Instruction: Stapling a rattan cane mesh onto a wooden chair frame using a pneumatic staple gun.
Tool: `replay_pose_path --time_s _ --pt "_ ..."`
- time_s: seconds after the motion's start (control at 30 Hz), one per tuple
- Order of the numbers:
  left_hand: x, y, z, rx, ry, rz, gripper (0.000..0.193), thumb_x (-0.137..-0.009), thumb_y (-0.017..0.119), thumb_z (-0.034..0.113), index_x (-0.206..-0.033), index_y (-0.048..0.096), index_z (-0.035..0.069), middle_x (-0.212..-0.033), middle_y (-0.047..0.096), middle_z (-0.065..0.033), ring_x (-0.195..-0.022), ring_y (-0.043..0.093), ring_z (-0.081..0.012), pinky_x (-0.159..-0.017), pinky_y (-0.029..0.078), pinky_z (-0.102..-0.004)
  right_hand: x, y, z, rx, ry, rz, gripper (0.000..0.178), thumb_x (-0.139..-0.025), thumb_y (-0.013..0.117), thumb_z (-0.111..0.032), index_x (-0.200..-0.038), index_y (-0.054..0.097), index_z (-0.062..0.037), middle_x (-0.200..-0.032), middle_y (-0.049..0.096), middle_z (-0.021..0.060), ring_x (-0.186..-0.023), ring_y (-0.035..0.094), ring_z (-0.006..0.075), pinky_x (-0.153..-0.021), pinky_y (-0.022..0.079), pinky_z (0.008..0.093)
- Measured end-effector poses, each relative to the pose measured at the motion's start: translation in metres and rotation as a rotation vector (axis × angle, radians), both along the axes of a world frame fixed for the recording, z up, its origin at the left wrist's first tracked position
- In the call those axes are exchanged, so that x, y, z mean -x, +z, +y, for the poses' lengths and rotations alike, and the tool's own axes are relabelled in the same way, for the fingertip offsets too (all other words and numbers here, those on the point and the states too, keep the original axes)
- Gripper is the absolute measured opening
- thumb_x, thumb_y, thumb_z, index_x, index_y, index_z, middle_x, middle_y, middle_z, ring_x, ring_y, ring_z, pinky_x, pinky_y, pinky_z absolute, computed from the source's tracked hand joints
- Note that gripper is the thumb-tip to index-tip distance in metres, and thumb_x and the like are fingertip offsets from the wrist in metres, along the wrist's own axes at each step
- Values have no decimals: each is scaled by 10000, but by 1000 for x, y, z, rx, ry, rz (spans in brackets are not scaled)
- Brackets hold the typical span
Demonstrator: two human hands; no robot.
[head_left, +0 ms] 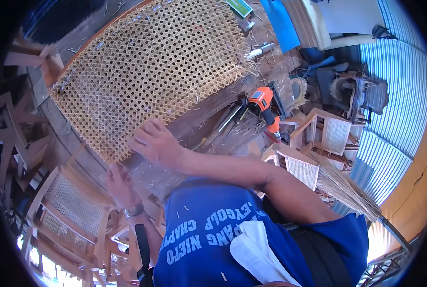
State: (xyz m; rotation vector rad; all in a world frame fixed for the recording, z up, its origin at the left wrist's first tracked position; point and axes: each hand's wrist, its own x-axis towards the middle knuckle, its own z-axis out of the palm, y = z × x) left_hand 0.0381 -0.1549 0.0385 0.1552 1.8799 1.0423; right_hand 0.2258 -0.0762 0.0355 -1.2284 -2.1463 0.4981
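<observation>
A panel of woven cane webbing (pixel 151 62) with an open hole pattern and frayed edges lies on a brown wooden work table (pixel 199 122). At its near left corner, my left hand (pixel 121 184) is closed, thumb and fingertips pinching the cane edge. My right hand (pixel 157 146) lies just to the right, palm down. Its fingers are curled over the near edge of the cane, and what sits under the fingertips is hidden. An orange and black nail gun (pixel 261 99) rests on the table to the right of the panel.
Cane scraps litter the table. A white tube (pixel 260 51), a blue sheet (pixel 283 26) and a green box (pixel 240 7) lie beyond the panel. Wooden chairs with cane panels (pixel 72 201) stand at left, more chair frames (pixel 335 135) at right, near a straw bundle (pixel 345 184).
</observation>
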Motion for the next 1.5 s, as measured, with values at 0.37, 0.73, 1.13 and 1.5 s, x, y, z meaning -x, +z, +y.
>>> replay_pose_path --time_s 0.37,0.73,1.13,1.5 --pt "-43 21 15 -61 -399 1171 380 -890 780 264 -1135 627 18 -957 646 -59 -806 592 -173 -696 489 -315 -36 8 -9 60 66 54 320 -806 606 -176 -1107 642 -74 -1097 597 78 -1060 551 268 -959 432 427" --pt "-107 32 10 -496 -838 761 481 -787 795 136 -1208 597 17 -1205 603 -201 -1116 584 -375 -940 491 -459 -85 32 -8 223 40 -13 447 -758 759 -79 -1188 641 -59 -1079 625 99 -1040 578 309 -915 455 450" --pt "-4 -4 18 -364 -749 1140 614 -667 843 159 -1232 619 77 -1293 570 -102 -1219 513 -311 -1033 361 -469 -10 10 6 183 124 -116 629 -685 840 -123 -1270 608 -132 -1190 564 64 -1132 522 299 -970 420 440" --pt "15 -6 26 -567 -1016 1080 383 -730 786 144 -1102 694 144 -1076 665 0 -1025 626 -190 -919 352 -403 4 5 14 104 303 -131 425 -719 732 -100 -1140 682 -70 -1072 607 53 -1018 575 264 -890 432 411"
